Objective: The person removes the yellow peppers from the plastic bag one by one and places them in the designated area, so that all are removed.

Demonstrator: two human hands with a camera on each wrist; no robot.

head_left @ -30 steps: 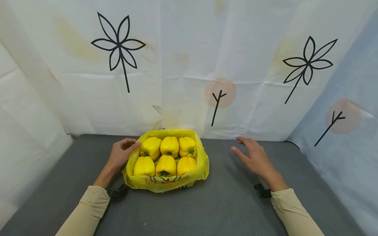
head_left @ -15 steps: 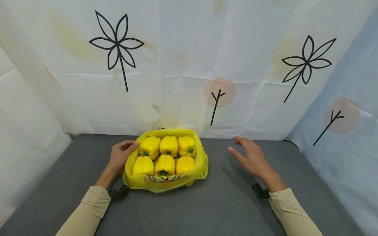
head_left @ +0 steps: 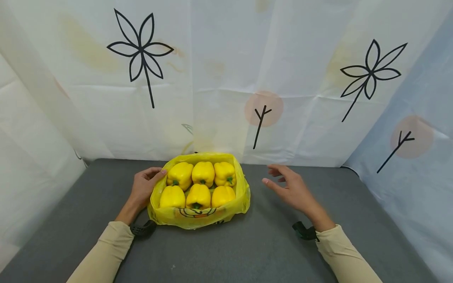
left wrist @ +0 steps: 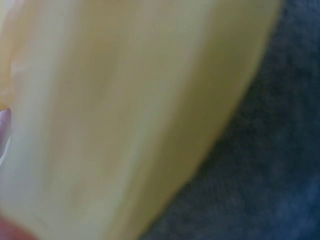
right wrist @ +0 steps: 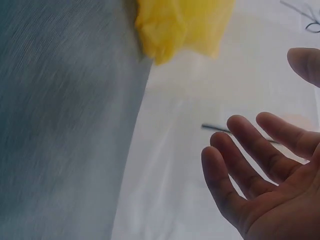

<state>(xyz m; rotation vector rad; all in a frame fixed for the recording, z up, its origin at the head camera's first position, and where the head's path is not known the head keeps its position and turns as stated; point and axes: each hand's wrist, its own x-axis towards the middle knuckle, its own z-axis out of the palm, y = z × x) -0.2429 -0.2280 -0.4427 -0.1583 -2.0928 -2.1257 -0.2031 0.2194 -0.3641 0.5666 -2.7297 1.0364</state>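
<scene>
A yellow plastic bag (head_left: 203, 221) sits on the dark grey table with its mouth spread wide. Inside lie several yellow bell peppers (head_left: 203, 173), set in two rows with most stems toward the person. My left hand (head_left: 142, 185) holds the bag's left rim, thumb over the edge; the bag's blurred side (left wrist: 115, 110) fills most of the left wrist view, hiding much of that hand. To the right of the bag, apart from it, my right hand (head_left: 291, 191) hovers with relaxed, spread fingers and holds nothing. The right wrist view shows its fingers (right wrist: 260, 150) bare.
The dark grey table (head_left: 219, 255) ends at a white cloth backdrop (head_left: 219, 47) with plant drawings, close behind the bag. Cloth walls also stand at left and right. Both wrists wear dark bands (head_left: 143, 229).
My right hand has moved left, closer to the bag. The left hand stays at the bag's rim, and the bag and peppers have not visibly moved on the table.
</scene>
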